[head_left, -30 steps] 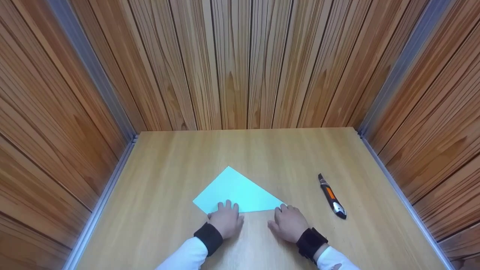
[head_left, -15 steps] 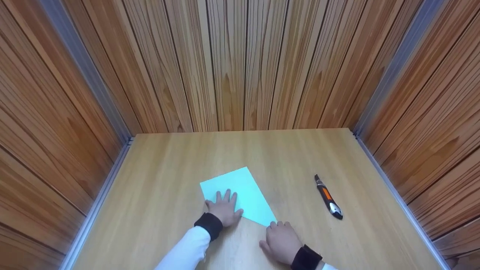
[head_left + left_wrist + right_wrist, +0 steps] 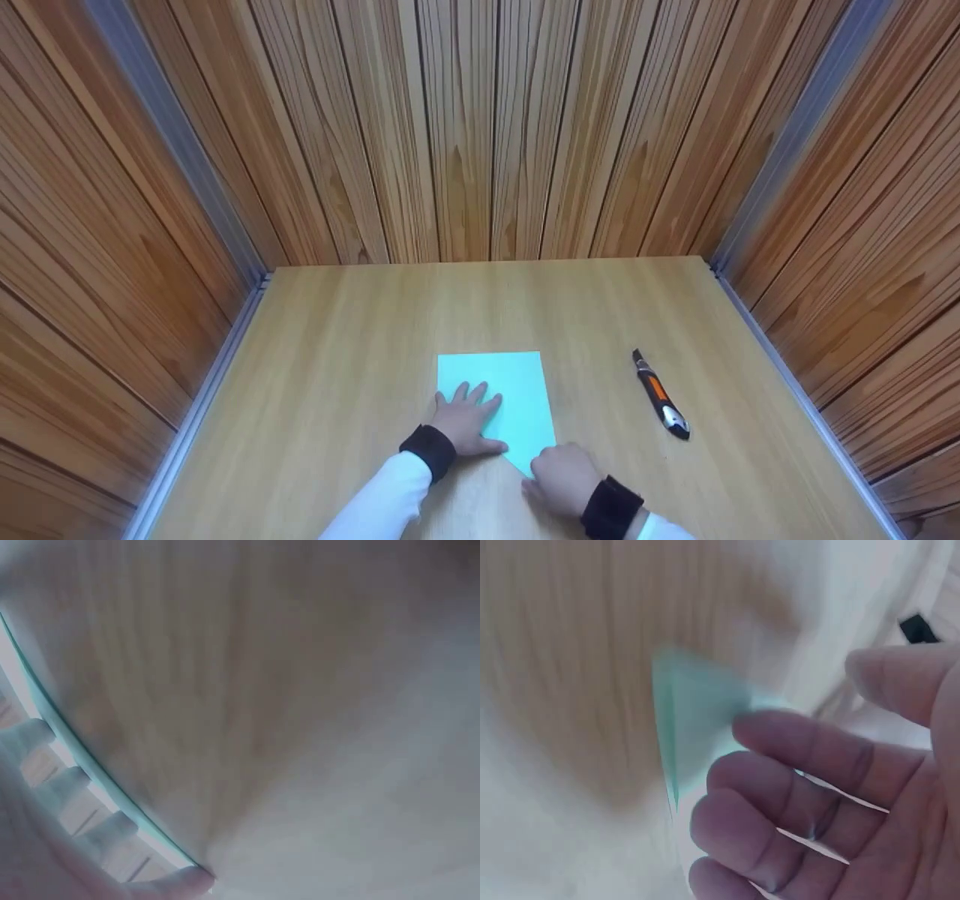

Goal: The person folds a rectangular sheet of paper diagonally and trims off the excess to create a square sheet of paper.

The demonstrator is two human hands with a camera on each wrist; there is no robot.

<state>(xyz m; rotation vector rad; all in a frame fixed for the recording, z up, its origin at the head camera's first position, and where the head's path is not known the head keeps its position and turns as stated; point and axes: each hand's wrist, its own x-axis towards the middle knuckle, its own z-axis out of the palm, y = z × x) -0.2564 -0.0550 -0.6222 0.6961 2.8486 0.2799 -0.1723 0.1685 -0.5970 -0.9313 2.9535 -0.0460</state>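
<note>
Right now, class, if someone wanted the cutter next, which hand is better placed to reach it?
Probably the right hand: it is nearer the cutter, which lies on that side. The left hand is farther off, fingers spread on the paper.

A pale turquoise sheet of paper (image 3: 519, 397) is laid on the table (image 3: 352, 337) in the lower middle of the head view. Its top edge is set nearly level; the long right edge is carried down toward a pointed corner at the bottom, and the lower edge is slanted. Its left part is covered by the spread left hand (image 3: 463, 426), its bottom corner partly hidden by the right hand (image 3: 566, 478). In the right wrist view, a narrow darker strip is seen along one edge.
</note>
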